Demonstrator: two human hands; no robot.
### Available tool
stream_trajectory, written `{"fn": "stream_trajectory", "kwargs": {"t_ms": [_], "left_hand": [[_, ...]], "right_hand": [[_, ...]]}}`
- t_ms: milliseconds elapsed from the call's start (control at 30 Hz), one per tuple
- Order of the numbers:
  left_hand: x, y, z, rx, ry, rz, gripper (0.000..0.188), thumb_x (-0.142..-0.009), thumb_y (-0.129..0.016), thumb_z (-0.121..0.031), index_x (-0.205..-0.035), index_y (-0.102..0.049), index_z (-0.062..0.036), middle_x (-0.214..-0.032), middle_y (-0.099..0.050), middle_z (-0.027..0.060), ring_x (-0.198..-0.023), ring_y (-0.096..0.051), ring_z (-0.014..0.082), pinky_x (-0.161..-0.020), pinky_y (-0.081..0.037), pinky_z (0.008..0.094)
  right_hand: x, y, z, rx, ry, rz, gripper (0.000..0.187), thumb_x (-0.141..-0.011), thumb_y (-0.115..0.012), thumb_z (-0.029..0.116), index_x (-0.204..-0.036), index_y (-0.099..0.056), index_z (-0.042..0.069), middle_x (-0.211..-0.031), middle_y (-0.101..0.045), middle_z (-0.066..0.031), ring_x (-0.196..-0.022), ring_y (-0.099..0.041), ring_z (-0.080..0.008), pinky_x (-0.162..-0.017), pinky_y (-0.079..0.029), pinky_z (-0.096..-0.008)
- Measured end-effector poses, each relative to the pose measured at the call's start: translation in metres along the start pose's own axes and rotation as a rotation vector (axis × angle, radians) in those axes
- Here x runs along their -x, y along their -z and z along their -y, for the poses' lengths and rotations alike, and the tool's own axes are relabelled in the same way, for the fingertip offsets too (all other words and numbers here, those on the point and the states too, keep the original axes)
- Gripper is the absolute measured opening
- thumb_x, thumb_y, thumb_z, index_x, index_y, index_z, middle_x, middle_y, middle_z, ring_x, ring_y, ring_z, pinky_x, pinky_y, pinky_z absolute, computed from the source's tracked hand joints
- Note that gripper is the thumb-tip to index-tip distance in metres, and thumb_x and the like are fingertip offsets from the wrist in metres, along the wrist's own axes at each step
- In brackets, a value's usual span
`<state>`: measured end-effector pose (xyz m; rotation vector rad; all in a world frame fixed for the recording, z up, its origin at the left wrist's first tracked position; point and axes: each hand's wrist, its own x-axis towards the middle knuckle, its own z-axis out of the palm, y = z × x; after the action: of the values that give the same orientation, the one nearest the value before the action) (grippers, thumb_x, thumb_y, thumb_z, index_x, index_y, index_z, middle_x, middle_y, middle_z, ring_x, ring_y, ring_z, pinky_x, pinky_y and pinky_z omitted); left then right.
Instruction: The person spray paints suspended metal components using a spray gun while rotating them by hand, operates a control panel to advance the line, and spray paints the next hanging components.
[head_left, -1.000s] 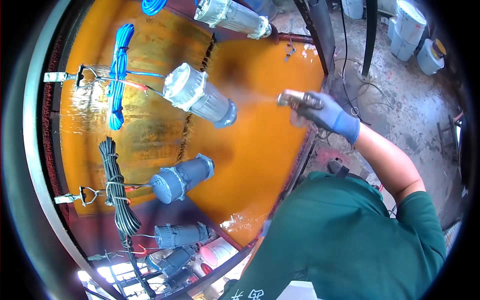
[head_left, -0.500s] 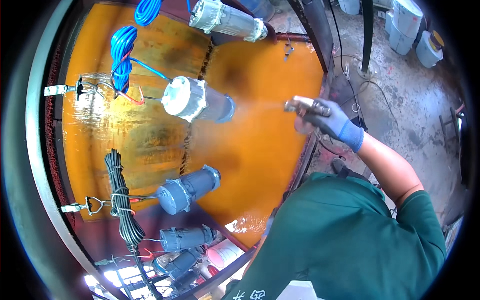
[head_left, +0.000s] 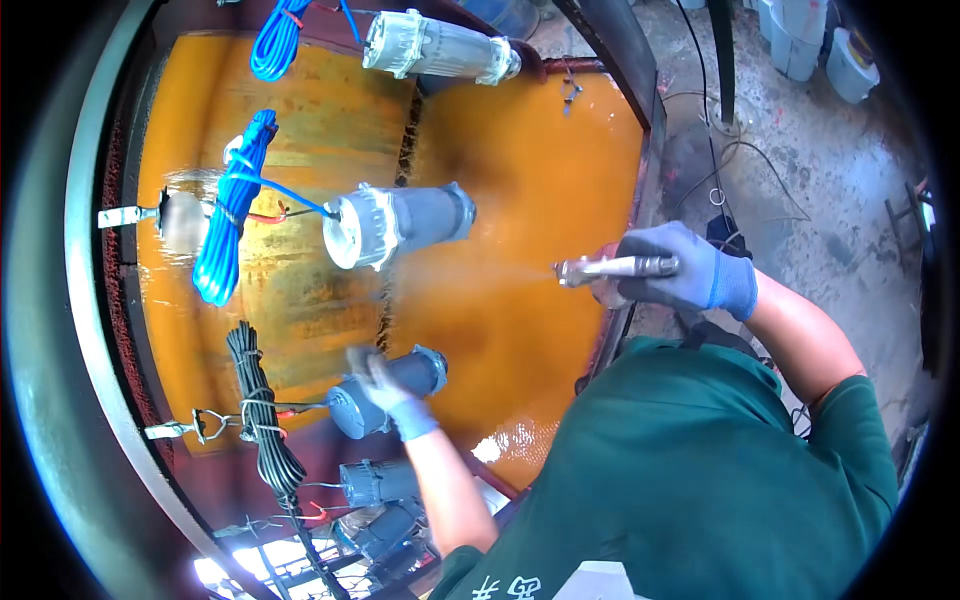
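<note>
My gloved right hand (head_left: 690, 268) is wrapped round a metal spray gun (head_left: 620, 268) that points left. A pale mist leaves its nozzle towards a hanging cylindrical motor or pump (head_left: 405, 222), coated light grey, with a bundle of blue cable (head_left: 238, 205) beside it. My gloved left hand (head_left: 385, 385), slightly blurred, reaches in front of a darker grey cylinder of the same kind (head_left: 425, 372). Its fingers look stretched out with nothing in them; whether they touch that cylinder I cannot tell. A black cable bundle (head_left: 262, 410) hangs to the left of it.
An orange-coated booth wall (head_left: 530, 180) stands behind the hanging parts. A curved metal rail (head_left: 85, 240) with hooks runs along the left. Another pale cylinder (head_left: 440, 48) hangs at the top, and more hang at the bottom. Buckets (head_left: 852, 68) and a hose (head_left: 770, 160) are on the floor at right.
My left hand has come into view over the darker grey cylinder. The spray gun has moved down and slightly left in view, and the blue-cabled cylinder and its cable have turned.
</note>
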<state>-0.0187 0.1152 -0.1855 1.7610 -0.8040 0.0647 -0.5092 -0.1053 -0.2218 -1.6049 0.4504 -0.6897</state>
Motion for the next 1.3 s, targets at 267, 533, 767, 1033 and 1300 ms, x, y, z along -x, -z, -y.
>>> {"fn": "stream_trajectory", "kwargs": {"t_ms": [267, 533, 767, 1033, 1300], "left_hand": [[-0.158, 0.002, -0.183, -0.666, -0.927, -0.085, 0.068, -0.104, -0.068, -0.008, -0.163, -0.035, -0.0006, -0.16, -0.047, 0.0225, -0.142, -0.053, 0.0346, -0.113, -0.05, 0.0469], [-0.212, 0.01, -0.164, -0.063, -0.364, -0.076, 0.049, -0.11, -0.057, -0.034, -0.149, -0.055, -0.0022, -0.142, -0.058, 0.0153, -0.127, -0.06, 0.0286, -0.103, -0.055, 0.0416], [-0.201, 0.004, -0.172, -0.082, -0.344, -0.089, 0.051, -0.112, -0.053, -0.034, -0.149, -0.057, 0.0007, -0.15, -0.057, 0.0177, -0.134, -0.058, 0.0285, -0.114, -0.047, 0.0437], [-0.19, -0.036, -0.2, -0.78, -1.085, -0.16, 0.046, -0.11, -0.053, -0.026, -0.135, -0.066, 0.0097, -0.137, -0.066, 0.029, -0.127, -0.062, 0.043, -0.113, -0.046, 0.0509], [-0.207, -0.067, -0.189, -0.814, -1.01, -0.16, 0.045, -0.112, -0.05, -0.029, -0.132, -0.068, 0.0068, -0.131, -0.069, 0.0271, -0.12, -0.063, 0.0417, -0.107, -0.048, 0.0506]], "right_hand": [[0.002, -0.011, 0.016, -0.046, 0.108, -0.186, 0.021, -0.092, -0.081, 0.016, -0.105, -0.07, 0.003, -0.085, -0.072, -0.0142, -0.079, -0.074, -0.0252, -0.072, -0.056, -0.0384], [-0.003, -0.016, 0.003, -0.049, 0.08, -0.4, 0.023, -0.093, -0.08, 0.018, -0.108, -0.071, 0.003, -0.085, -0.072, -0.014, -0.077, -0.072, -0.0239, -0.073, -0.055, -0.0382], [-0.004, -0.03, -0.007, -0.016, -0.069, -0.302, 0.025, -0.094, -0.081, 0.022, -0.106, -0.067, 0.005, -0.085, -0.07, -0.0162, -0.078, -0.072, -0.027, -0.073, -0.055, -0.0396], [-0.015, -0.019, -0.022, 0.025, -0.101, -0.345, 0.023, -0.095, -0.077, 0.024, -0.1, -0.065, 0.005, -0.083, -0.07, -0.0188, -0.082, -0.072, -0.0405, -0.072, -0.054, -0.0472], [-0.024, -0.011, -0.041, 0.059, -0.141, -0.35, 0.027, -0.094, -0.077, 0.031, -0.1, -0.067, 0.006, -0.083, -0.07, -0.0187, -0.08, -0.072, -0.0376, -0.073, -0.055, -0.0467]]}}
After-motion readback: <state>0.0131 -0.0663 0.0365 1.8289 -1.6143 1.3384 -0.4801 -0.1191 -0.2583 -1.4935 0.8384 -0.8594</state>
